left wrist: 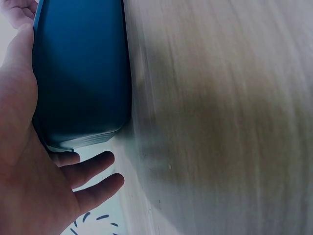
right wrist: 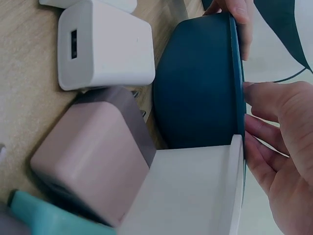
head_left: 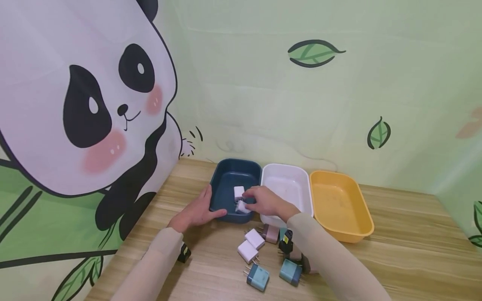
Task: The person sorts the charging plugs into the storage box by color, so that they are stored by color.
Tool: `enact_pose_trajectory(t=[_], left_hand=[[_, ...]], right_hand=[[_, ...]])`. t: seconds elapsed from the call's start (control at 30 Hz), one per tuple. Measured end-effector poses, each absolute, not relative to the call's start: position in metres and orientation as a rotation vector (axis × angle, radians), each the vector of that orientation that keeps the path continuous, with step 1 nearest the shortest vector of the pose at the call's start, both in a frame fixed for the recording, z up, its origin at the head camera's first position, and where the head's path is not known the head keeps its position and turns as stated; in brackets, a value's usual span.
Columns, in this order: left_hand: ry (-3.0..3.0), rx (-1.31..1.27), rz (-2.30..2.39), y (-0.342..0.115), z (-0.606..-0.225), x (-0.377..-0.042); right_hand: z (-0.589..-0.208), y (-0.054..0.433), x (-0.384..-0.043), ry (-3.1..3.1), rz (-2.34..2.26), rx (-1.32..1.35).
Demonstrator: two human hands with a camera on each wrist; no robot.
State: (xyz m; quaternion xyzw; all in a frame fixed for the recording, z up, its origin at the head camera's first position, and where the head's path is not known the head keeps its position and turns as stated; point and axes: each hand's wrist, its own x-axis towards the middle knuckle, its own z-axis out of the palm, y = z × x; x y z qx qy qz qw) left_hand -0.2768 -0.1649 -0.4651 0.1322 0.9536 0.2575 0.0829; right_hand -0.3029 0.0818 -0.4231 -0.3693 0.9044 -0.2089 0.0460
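My left hand rests against the near left corner of the dark blue tray, thumb along the front rim and fingers on the left side. In the left wrist view its fingers are spread and fairly straight. My right hand reaches over the same tray, thumb and fingertips at a tilted white charger plug. Another white charger lies just beyond, close to the index finger. In the right wrist view the tray wall hides the fingertips of the right hand.
A white tray and a yellow tray stand to the right. Nearer on the wooden table lie several chargers: white, pink and teal. The right forearm covers part of that pile. A printed cloth wall rises behind.
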Motion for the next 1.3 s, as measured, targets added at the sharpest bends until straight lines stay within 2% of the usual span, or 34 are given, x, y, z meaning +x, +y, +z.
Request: enact_pose_trajectory(t=[0.27, 0.6, 0.97, 1.3], left_hand=[[2.846, 0.392, 0.776, -0.165, -0.466, -0.278], [2.849, 0.397, 0.796, -0.164, -0.468, -0.278], [2.866, 0.426, 0.792, -0.166, -0.468, -0.278], [2.864, 0.423, 0.780, -0.165, -0.469, -0.279]], right_hand=[[-0.418, 0.088, -0.297, 2.735, -0.677, -1.156], [-0.404, 0.104, -0.267, 2.707, -0.592, -1.134], [-0.415, 0.117, -0.248, 2.616, -0.638, -1.298], [-0.422, 0.119, -0.233, 2.570, -0.534, -1.274]])
